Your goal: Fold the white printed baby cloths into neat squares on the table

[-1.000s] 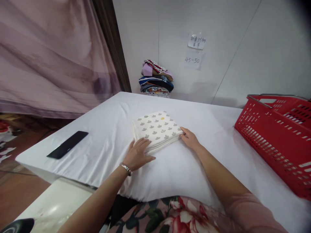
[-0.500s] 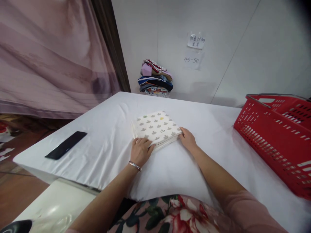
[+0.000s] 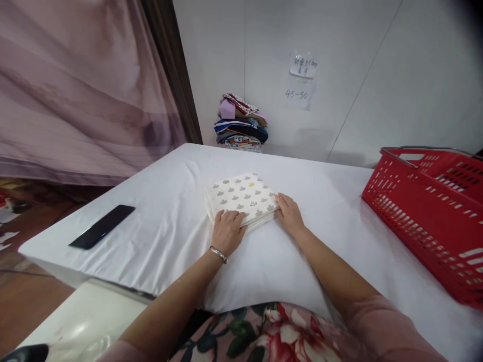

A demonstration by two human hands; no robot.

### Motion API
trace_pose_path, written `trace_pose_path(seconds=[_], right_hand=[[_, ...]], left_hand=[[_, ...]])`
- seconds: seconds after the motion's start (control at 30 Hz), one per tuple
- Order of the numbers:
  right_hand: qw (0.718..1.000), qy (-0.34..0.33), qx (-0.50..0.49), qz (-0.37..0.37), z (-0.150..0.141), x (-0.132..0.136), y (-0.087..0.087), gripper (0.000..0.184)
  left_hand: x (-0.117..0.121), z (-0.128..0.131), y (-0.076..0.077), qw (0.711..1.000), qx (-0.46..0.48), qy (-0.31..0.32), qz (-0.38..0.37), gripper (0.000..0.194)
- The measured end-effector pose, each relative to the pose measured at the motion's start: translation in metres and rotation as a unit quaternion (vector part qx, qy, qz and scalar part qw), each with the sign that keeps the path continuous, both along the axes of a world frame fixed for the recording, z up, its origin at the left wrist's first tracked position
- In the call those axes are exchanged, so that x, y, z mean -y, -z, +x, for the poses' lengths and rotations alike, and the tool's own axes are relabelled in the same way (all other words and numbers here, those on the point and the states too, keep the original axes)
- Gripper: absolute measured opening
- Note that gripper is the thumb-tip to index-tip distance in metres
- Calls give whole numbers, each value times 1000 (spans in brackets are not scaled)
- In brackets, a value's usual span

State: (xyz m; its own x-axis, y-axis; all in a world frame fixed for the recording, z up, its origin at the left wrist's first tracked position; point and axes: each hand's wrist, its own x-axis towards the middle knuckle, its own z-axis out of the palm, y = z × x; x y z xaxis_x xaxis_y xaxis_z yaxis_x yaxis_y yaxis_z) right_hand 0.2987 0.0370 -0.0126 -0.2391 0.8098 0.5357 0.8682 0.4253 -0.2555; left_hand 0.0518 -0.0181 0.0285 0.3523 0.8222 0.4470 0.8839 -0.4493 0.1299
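A folded white cloth (image 3: 245, 193) printed with small grey motifs, plus a few green and yellow ones, lies in several layers on the white-covered table (image 3: 181, 201). At its near edge, my left hand (image 3: 228, 231) has its fingers bent over the top and the thumb along the fold, gripping the layers. My right hand (image 3: 290, 213) closes on the cloth's right corner, fingertips on the upper face. The thumb of that hand is mostly hidden.
A red perforated basket (image 3: 426, 216) with a metal handle stands on the right. A flat black object (image 3: 102, 226), perhaps a phone, lies at left. Behind the table is a pile of folded fabrics (image 3: 241, 120) by the wall. A pinkish curtain (image 3: 83, 95) hangs at far left.
My left hand has slid right along the cloth's near edge. My right hand's fingers have shifted slightly inward and up at the corner. The cloth stays almost where it was.
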Motion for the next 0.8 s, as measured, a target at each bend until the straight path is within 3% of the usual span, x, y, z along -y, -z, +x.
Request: trace_pose_path(seconds=[0.23,0.4,0.8], right_hand=[[998,-64,12,4,-2,-2,-1,42],[997,-73,16,2,-1,-1,-6,32],[993,-107,10,52,4,4,-6,31]], left_hand=[[-6,11,-3,999,-49,12,-14,26],[-9,14,-7,995,-96,4,-19,26],[1,9,2,996,-87,21,15,24]])
